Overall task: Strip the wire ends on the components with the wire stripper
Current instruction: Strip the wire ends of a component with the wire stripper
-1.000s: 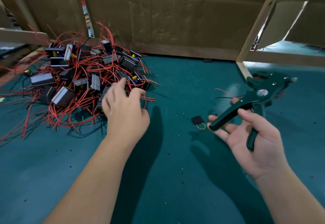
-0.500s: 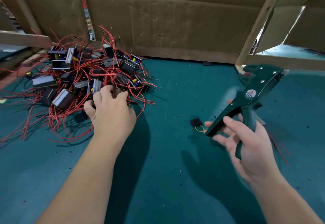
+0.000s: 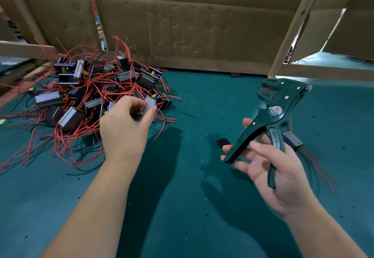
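Head view of the pick-up step. The left hand [image 3: 123, 130] reaches over the near right edge of the pile [image 3: 81, 99] of small boxy components and tangled red wires on the green desk [image 3: 182, 217]. Its fingers [image 3: 150, 116] pinch one grey component [image 3: 149, 104], which is blurred; whether it has left the pile cannot be told, and its wires run back into the tangle. The right hand [image 3: 269, 166] holds the wire stripper [image 3: 273, 111] above the desk, well apart from the pile. The thumb is curled over one handle and the other fingers lie loosely beneath, with the handles spread. The tool's long axis runs from the handle ends near the palm up and away to the head, whose jaws face left, toward the left hand. The pinched component therefore lies to the left of the jaws and slightly farther from the person. By judgement, the left hand must carry a wire end rightward into the jaws. A second component [image 3: 292, 141] with red wires lies just behind the right hand, and a small black piece [image 3: 223, 142] lies between the two hands.
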Motion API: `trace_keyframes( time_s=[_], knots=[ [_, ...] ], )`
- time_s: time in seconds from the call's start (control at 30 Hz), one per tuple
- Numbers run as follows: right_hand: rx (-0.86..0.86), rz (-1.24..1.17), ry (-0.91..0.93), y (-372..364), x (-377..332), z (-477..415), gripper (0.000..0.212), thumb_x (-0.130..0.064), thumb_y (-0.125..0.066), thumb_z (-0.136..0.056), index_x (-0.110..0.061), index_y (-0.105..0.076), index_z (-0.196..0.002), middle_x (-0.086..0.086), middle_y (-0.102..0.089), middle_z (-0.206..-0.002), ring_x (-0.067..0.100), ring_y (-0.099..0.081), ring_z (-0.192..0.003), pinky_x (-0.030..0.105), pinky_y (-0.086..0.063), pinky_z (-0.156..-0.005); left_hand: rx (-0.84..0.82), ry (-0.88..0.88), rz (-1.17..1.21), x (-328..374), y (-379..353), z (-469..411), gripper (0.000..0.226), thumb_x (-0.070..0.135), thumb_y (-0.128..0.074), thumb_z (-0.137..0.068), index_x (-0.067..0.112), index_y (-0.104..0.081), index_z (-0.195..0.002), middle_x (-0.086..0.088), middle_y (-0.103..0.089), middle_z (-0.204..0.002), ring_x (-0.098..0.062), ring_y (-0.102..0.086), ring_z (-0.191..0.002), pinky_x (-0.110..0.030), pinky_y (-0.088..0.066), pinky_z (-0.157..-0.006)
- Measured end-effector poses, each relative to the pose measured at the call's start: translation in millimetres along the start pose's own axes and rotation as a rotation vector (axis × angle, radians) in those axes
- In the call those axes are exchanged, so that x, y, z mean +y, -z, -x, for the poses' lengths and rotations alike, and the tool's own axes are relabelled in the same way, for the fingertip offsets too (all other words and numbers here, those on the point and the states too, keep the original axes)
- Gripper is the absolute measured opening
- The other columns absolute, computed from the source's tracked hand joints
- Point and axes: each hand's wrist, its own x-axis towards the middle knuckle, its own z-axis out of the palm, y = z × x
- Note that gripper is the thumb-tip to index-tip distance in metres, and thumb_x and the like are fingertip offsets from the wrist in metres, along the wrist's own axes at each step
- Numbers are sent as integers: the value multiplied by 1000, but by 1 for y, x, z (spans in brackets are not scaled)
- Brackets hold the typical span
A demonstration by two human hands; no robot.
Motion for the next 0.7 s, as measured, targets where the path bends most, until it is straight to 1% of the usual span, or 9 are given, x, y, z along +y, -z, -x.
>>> trace_keyframes(
  time_s=[0.03, 0.1, 0.2, 0.3, 0.37, 0.43, 0.53, 0.6, 0.7],
  knots=[
    [-7, -23, -15, 0, -1, 0, 36, -6, -53, -75, -11, -60, -110, 3, -62, -120, 42, -66, -85, 54, -54, -70, -4, 44, 53, 0, 0, 1, 15, 25, -76, -79, 20, -62, -84, 15, -65, -76, 2, -57, -67, -14, -41, -67],
    [-31, -81, -60, -2, -4, -1, 36, -7, -53, -73, -9, -61, -108, 6, -60, -123, 40, -65, -84, 54, -54, -70, 22, 39, 187, 5, 0, 2, 24, 22, -78, -77, 24, -55, -85, 18, -60, -76, 7, -57, -71, -8, -40, -67],
    [-110, -220, -187, 0, -11, -1, 50, -14, -64, -64, -6, -62, -113, 14, -57, -130, 37, -66, -85, 51, -55, -71, 14, -136, 352, 25, -1, 11, 30, 23, -77, -78, 31, -51, -90, 15, -60, -83, -5, -61, -78, -19, -47, -71],
    [-258, -369, -281, 2, -18, 0, 63, -20, -78, -58, -6, -65, -118, 26, -49, -137, 36, -66, -86, 50, -54, -76, -200, -387, 309, 41, -9, 31, 27, 25, -72, -77, 29, -53, -96, 12, -60, -94, -7, -63, -95, -25, -48, -83],
    [-324, -401, -303, 2, -21, 2, 67, -23, -81, -58, -6, -64, -120, 28, -46, -139, 35, -66, -86, 50, -54, -77, -335, -461, 240, 46, -13, 39, 25, 28, -68, -76, 30, -51, -95, 11, -58, -102, -5, -60, -104, -23, -43, -89],
    [-372, -399, -308, 2, -22, 3, 67, -23, -81, -60, -6, -63, -122, 24, -45, -142, 35, -67, -87, 51, -53, -79, -403, -484, 167, 47, -15, 41, 27, 29, -69, -74, 30, -49, -92, 12, -58, -102, -7, -59, -97, -17, -36, -89],
    [-423, -392, -316, 0, -21, 3, 70, -22, -78, -65, -3, -58, -128, 18, -40, -148, 36, -66, -89, 53, -52, -81, -472, -497, 129, 47, -16, 43, 25, 23, -74, -71, 22, -55, -88, 12, -65, -87, -11, -59, -86, -22, -35, -86],
    [-434, -373, -322, -1, -20, 3, 71, -22, -77, -66, -2, -55, -131, 15, -39, -149, 36, -66, -90, 53, -52, -82, -504, -517, 90, 49, -17, 46, 24, 22, -74, -68, 15, -58, -84, 11, -66, -83, -9, -51, -82, -22, -34, -83],
    [-425, -346, -340, -3, -17, 3, 75, -21, -79, -63, -1, -54, -131, 17, -42, -145, 36, -65, -88, 53, -52, -80, -585, -513, 96, 51, -17, 47, 26, 26, -71, -66, 12, -57, -83, 10, -65, -79, -10, -46, -81, -14, -32, -80]
  ],
)
